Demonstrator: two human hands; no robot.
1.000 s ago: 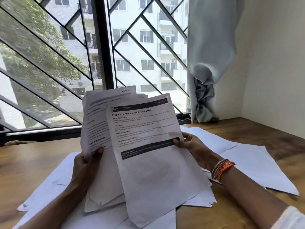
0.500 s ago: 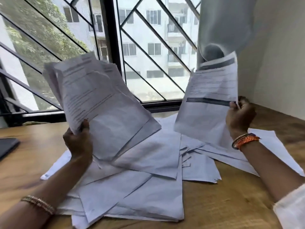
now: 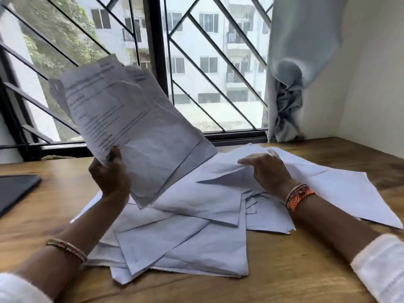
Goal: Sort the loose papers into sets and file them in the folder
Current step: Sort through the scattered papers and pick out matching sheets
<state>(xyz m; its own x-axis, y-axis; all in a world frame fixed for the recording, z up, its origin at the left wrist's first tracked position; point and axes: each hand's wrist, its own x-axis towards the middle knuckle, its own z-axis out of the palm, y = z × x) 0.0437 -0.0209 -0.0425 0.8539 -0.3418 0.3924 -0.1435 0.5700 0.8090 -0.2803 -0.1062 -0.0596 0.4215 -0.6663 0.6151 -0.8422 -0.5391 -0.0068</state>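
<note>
- Head view: the right hand (image 3: 265,171) no longer holds up the printed sheet it carried half a second ago. It now lies low on the spread of loose papers (image 3: 185,241) on the wooden table (image 3: 295,265), fingers stretched and touching a sheet there. The frame does not show whether it pinches anything.
- That suggests one sheet has just been laid on the right side of the heap, so a set may be starting there. The sorting looks barely begun.
- The left hand (image 3: 109,173) grips a fanned stack of printed pages (image 3: 131,127) by its lower edge, lifted and tilted before the window, much as half a second ago.
- A second ago both hands held pages together in front of the camera; now they are well apart.
- A dark flat thing (image 3: 15,191) lies at the table's left edge, possibly the folder; I cannot tell.
</note>
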